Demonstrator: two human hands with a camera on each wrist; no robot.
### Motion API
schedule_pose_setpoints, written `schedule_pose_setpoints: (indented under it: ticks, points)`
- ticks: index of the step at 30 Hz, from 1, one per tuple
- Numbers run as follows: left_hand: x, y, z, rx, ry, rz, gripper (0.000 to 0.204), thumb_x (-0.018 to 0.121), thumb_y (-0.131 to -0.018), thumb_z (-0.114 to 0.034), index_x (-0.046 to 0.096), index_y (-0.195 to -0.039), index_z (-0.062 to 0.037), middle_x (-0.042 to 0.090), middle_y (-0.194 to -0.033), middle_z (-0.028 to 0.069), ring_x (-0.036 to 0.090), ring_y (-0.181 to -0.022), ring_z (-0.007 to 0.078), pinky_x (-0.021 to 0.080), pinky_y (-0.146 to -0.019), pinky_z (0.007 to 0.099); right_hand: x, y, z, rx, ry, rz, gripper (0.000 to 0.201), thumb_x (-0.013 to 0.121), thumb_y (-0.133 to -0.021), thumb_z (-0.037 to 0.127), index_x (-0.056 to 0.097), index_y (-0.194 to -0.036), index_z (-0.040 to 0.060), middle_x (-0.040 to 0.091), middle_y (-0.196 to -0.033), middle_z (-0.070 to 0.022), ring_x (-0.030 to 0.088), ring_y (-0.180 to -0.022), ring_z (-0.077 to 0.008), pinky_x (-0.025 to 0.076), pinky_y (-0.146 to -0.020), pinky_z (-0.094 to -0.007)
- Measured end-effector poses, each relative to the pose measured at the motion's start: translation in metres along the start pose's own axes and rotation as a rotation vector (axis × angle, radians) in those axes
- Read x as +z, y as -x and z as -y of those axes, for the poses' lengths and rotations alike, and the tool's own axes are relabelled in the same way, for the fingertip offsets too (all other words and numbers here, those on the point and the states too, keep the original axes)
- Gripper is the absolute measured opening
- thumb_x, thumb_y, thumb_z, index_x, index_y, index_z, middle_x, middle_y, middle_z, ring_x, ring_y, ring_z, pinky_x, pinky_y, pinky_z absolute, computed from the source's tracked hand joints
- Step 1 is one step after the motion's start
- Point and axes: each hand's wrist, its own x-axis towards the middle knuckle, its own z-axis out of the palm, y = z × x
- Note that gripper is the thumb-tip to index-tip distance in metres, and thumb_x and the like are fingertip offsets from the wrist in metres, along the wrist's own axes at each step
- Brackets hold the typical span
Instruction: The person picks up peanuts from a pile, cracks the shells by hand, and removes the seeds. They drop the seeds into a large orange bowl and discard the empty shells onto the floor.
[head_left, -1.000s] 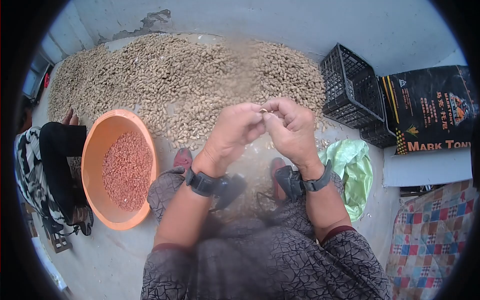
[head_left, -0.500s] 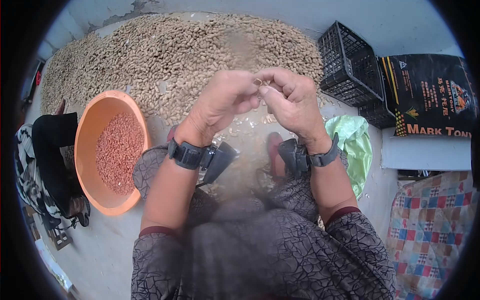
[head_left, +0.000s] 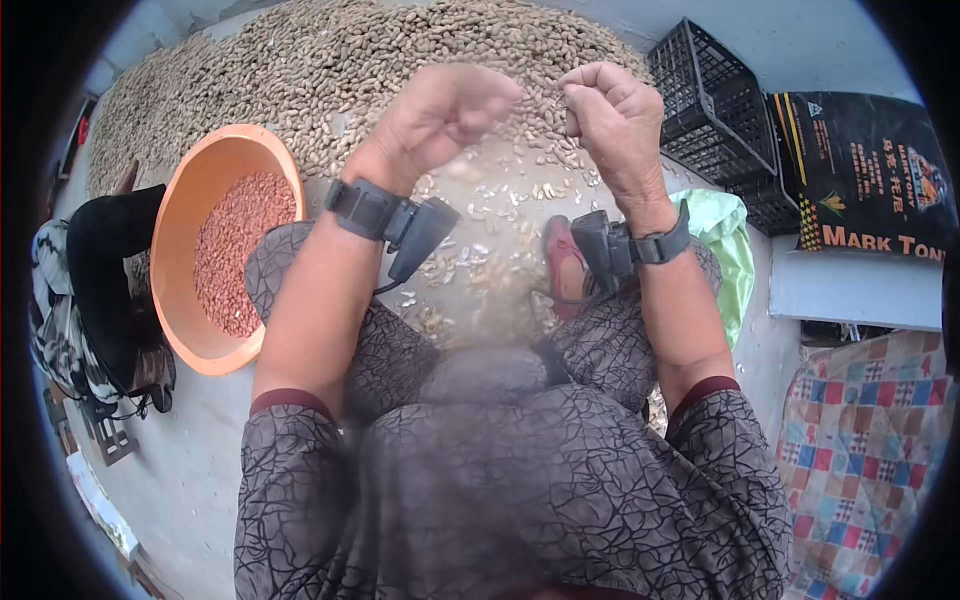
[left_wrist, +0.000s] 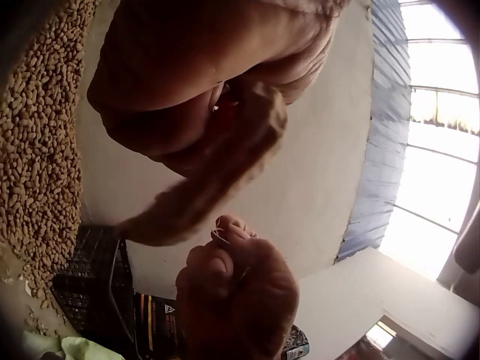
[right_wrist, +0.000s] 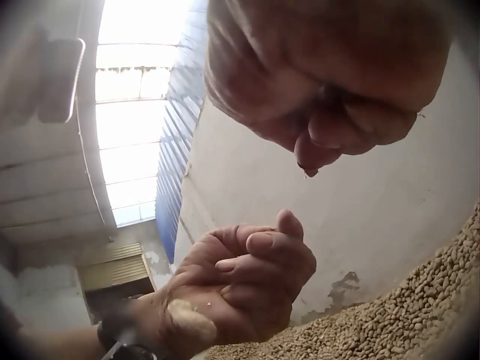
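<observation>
In the head view my left hand (head_left: pixel 445 115) and right hand (head_left: pixel 615 120) are apart, in front of the heap of unshelled peanuts (head_left: pixel 330 85). My left fingers are curled inward; in the left wrist view reddish peanut kernels (left_wrist: pixel 226 101) show partly hidden in their fold. A blurred peanut shell (left_wrist: pixel 217 172) hangs in the air just below that hand, near the wrist camera. My right thumb and forefinger pinch a small pale piece of shell (left_wrist: pixel 219 234). Left of my knees stands an orange basin (head_left: pixel 165 250) holding shelled red peanuts (head_left: pixel 240 250).
Shell bits (head_left: pixel 450 265) litter the floor between my feet. Black plastic crates (head_left: pixel 710 110) and a black printed sack (head_left: pixel 870 170) stand on the right, near a light green bag (head_left: pixel 725 235). Another person (head_left: pixel 100 290) sits left of the basin. A checked cloth (head_left: pixel 860 450) lies lower right.
My hands, earlier together around a peanut, have separated, left hand going left and right hand right. The head view has tilted down, so the heap and crates sit higher.
</observation>
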Motion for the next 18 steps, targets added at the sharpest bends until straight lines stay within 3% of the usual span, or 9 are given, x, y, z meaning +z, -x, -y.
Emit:
schedule_pose_setpoints:
  ticks: [3, 4, 5, 9, 11, 12, 14, 16, 18]
  points:
    - [-0.026, 0.003, -0.005, -0.001, 0.088, 0.121, 0.024, 0.042, -0.091, -0.016, 0.053, -0.086, 0.004, 0.054, -0.074, 0.0089, 0.046, -0.05, 0.0063, 0.035, -0.039, 0.0133, -0.006, 0.012, 0.01, 0.187, 0.004, 0.138, 0.018, 0.057, -0.083, 0.016, 0.06, -0.072, 0.002, 0.051, -0.051, 0.0021, 0.045, -0.045, -0.0032, 0.034, -0.04, -0.0203]
    - [-0.034, 0.004, -0.006, -0.013, 0.11, 0.271, 0.024, 0.045, -0.093, -0.018, 0.053, -0.085, 0.0029, 0.055, -0.076, 0.0094, 0.05, -0.052, 0.0081, 0.04, -0.041, 0.0136, -0.006, 0.017, 0.012, 0.258, 0.084, 0.273, 0.025, 0.057, -0.084, 0.024, 0.061, -0.072, 0.0029, 0.051, -0.051, 0.0014, 0.044, -0.045, -0.0038, 0.034, -0.04, -0.0206]
    - [-0.04, 0.007, -0.002, -0.014, 0.108, 0.271, 0.024, 0.045, -0.093, -0.018, 0.053, -0.085, 0.0029, 0.055, -0.076, 0.0094, 0.05, -0.052, 0.0081, 0.04, -0.041, 0.0136, -0.007, 0.022, 0.013, 0.33, 0.166, 0.407, 0.031, 0.057, -0.085, 0.032, 0.061, -0.072, 0.0039, 0.052, -0.051, 0.0008, 0.044, -0.044, -0.0043, 0.033, -0.04, -0.021]
    - [-0.038, 0.028, 0.007, 0.012, 0.052, 0.097, 0.018, 0.05, -0.091, -0.014, 0.054, -0.092, 0.003, 0.055, -0.077, 0.0064, 0.054, -0.057, 0.0084, 0.045, -0.046, 0.014, -0.003, 0.049, 0.012, 0.426, 0.165, 0.448, 0.036, 0.056, -0.086, 0.038, 0.064, -0.074, 0.0045, 0.053, -0.051, 0.0, 0.044, -0.048, -0.0049, 0.034, -0.046, -0.0216]
    - [-0.041, 0.032, 0.011, 0.005, 0.016, 0.221, 0.019, 0.049, -0.092, -0.014, 0.054, -0.096, 0.0037, 0.054, -0.076, 0.0052, 0.053, -0.058, 0.0074, 0.045, -0.047, 0.0137, 0.004, 0.058, -0.003, 0.426, 0.124, 0.479, 0.033, 0.058, -0.085, 0.037, 0.063, -0.08, 0.004, 0.053, -0.054, 0.0012, 0.037, -0.042, -0.0027, 0.027, -0.039, -0.0188]
    - [-0.014, 0.047, 0.009, 0.052, -0.019, 0.027, 0.02, 0.049, -0.092, -0.016, 0.053, -0.098, 0.0031, 0.053, -0.074, 0.0028, 0.048, -0.054, 0.0053, 0.04, -0.044, 0.0132, 0.007, 0.061, -0.009, 0.441, 0.154, 0.537, 0.028, 0.059, -0.084, 0.032, 0.063, -0.08, 0.0044, 0.053, -0.054, 0.0012, 0.037, -0.043, -0.0024, 0.027, -0.039, -0.0187]
    - [-0.006, 0.047, 0.005, 0.049, -0.026, 0.069, 0.021, 0.048, -0.093, -0.016, 0.053, -0.099, 0.0028, 0.053, -0.073, 0.0015, 0.045, -0.052, 0.0044, 0.037, -0.042, 0.0134, 0.019, 0.063, -0.028, 0.487, 0.19, 0.596, 0.016, 0.059, -0.081, 0.021, 0.063, -0.078, 0.0054, 0.056, -0.056, 0.0009, 0.04, -0.046, -0.0029, 0.03, -0.042, -0.0193]
    - [0.003, 0.049, 0.004, 0.059, 0.022, 0.076, 0.022, 0.047, -0.093, -0.019, 0.053, -0.099, 0.0015, 0.051, -0.069, -0.0016, 0.039, -0.049, 0.0029, 0.029, -0.038, 0.0147, 0.03, 0.069, -0.063, 0.534, 0.222, 0.6, 0.015, 0.059, -0.08, 0.02, 0.063, -0.078, 0.0051, 0.057, -0.057, 0.0005, 0.042, -0.047, -0.0035, 0.031, -0.042, -0.0198]
    - [0.003, 0.049, 0.003, 0.03, 0.113, 0.075, 0.022, 0.047, -0.093, -0.019, 0.054, -0.098, 0.0014, 0.05, -0.068, -0.0015, 0.038, -0.048, 0.0029, 0.029, -0.038, 0.0146, 0.04, 0.075, -0.099, 0.614, 0.19, 0.563, 0.014, 0.06, -0.079, 0.017, 0.064, -0.074, 0.0043, 0.058, -0.059, -0.0011, 0.045, -0.049, -0.0052, 0.034, -0.044, -0.0209]
